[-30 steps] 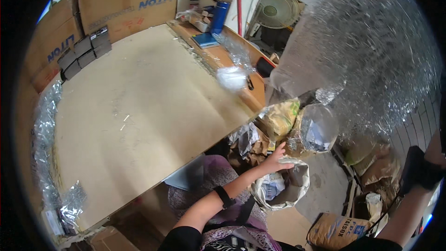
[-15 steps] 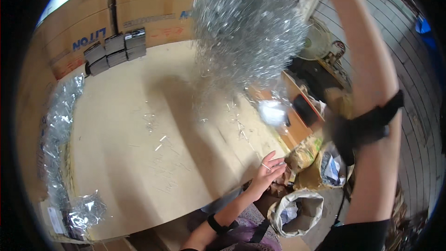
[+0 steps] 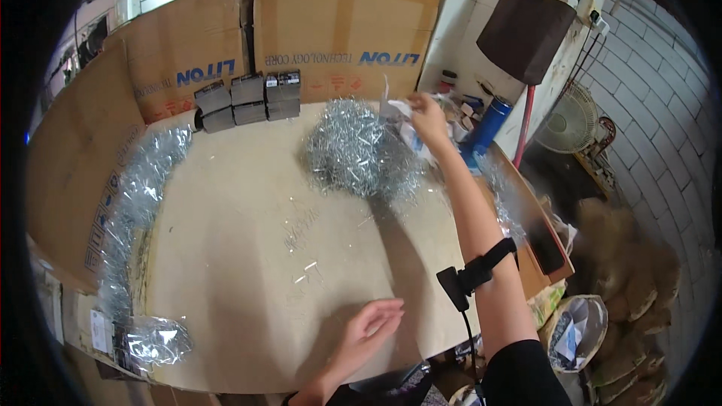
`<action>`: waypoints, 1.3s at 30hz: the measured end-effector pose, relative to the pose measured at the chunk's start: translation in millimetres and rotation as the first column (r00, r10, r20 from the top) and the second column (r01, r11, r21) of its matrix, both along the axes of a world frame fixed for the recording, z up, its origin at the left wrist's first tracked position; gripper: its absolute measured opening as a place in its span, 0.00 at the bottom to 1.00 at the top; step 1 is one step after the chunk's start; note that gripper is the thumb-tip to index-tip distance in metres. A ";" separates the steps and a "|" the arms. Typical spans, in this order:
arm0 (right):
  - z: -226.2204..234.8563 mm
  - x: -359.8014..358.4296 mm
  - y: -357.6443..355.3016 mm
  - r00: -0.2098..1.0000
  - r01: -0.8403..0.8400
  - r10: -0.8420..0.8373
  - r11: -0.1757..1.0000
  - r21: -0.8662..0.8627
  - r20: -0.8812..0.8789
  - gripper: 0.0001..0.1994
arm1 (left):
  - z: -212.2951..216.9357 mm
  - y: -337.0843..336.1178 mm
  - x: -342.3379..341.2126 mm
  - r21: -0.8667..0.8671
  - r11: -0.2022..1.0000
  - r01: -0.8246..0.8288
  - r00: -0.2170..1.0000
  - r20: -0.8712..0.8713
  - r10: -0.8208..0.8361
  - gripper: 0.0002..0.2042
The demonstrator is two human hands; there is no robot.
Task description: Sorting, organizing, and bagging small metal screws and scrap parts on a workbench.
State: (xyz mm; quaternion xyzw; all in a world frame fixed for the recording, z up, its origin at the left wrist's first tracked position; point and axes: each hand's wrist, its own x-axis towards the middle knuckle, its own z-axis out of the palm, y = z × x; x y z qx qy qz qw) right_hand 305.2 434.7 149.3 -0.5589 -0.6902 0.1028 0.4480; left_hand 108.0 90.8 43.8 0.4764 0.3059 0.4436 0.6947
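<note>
A large loose heap of thin, shiny silver strips (image 3: 350, 154) rests on the pale tabletop (image 3: 233, 256), toward its far right. Just beyond the heap's right side, my right hand (image 3: 429, 122) pinches a small white slip (image 3: 401, 107), paper or plastic; I cannot tell which. A clear, upright piece like film stands beside those fingers. My left hand (image 3: 368, 331) hovers over the near edge, fingers stretched out and holding nothing. Several stray strips (image 3: 307, 272) lie scattered between the left hand and the heap.
Silver bundles in clear wrap (image 3: 131, 214) line the left edge. Grey stacked blocks (image 3: 248, 101) stand against cardboard walls (image 3: 338, 37) at the back. A blue cylinder (image 3: 492, 124) and a dark hanging shade (image 3: 524, 34) are at right, with a fan (image 3: 568, 116) farther off.
The silver heap, earlier lifted high by my right hand, now lies on the table. My right hand has moved to its far side, and the head view has swung right and up.
</note>
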 end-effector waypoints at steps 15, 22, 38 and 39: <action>18.4 57.6 -19.3 0.870 0.245 -0.481 0.609 0.755 0.106 0.13 | 36.1 17.2 -47.3 -0.020 0.944 0.329 0.776 -0.565 -0.282 0.15; 62.1 85.2 -51.7 0.880 0.140 -0.449 0.553 0.821 0.153 0.13 | 57.1 29.9 -26.0 0.197 0.922 0.334 0.795 -0.584 -0.163 0.15; 82.5 146.7 -238.6 0.034 -0.557 0.578 0.689 0.464 -0.816 0.26 | 122.3 135.3 84.5 0.877 0.427 -0.221 0.553 -0.248 0.796 0.56; 75.8 148.4 -245.3 0.059 -0.506 0.495 0.764 0.401 -0.867 0.31 | 125.8 142.0 89.1 0.822 0.517 -0.239 0.624 -0.278 0.731 0.57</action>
